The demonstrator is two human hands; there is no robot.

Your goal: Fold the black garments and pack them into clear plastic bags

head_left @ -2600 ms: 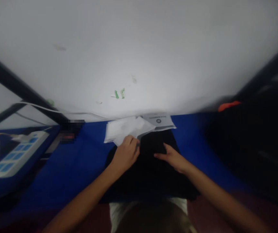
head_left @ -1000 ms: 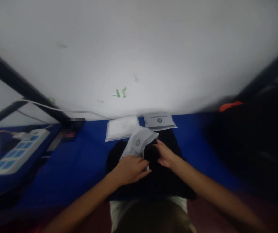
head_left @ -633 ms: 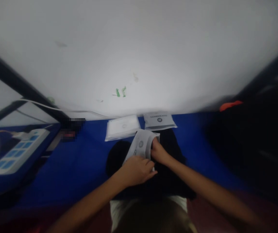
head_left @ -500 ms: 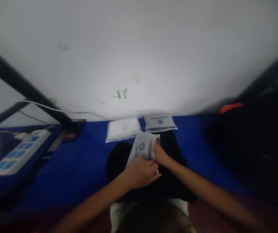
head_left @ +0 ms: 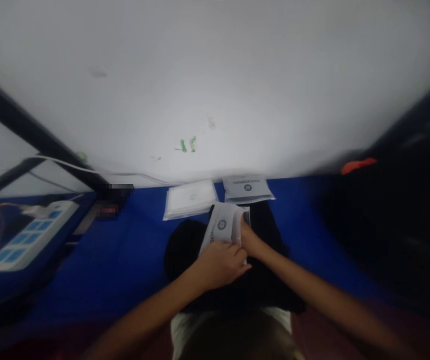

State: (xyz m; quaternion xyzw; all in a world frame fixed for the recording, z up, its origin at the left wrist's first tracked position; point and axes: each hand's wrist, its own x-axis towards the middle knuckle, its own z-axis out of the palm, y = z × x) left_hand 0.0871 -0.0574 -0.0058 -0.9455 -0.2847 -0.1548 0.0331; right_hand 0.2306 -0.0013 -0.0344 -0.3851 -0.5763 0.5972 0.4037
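Observation:
A grey-white plastic pouch (head_left: pixel 217 225) with a dark round logo is held tilted above black cloth (head_left: pixel 186 245). My left hand (head_left: pixel 224 262) is closed on the pouch's near edge, fingers bent over it. At the pouch's open right end, my right hand (head_left: pixel 248 237) reaches inside, and its fingers are hidden by the plastic. Whether that hand grips anything in there cannot be seen. Just beyond lie a stack of flat white pouches (head_left: pixel 191 197) and, to its right, a fuller printed pouch (head_left: pixel 248 189).
The blue table surface (head_left: pixel 124 250) meets a white wall (head_left: pixel 237 90). A power strip (head_left: pixel 30 237) lies at the left, near a black metal frame (head_left: pixel 49 135). A white cable (head_left: pixel 124 173) runs along the wall. Something orange (head_left: pixel 359 165) sits beside a dark mass at right.
The pouch and both hands have shifted very slightly to the right. My right hand is still inside the opening, and the other pouches have not moved.

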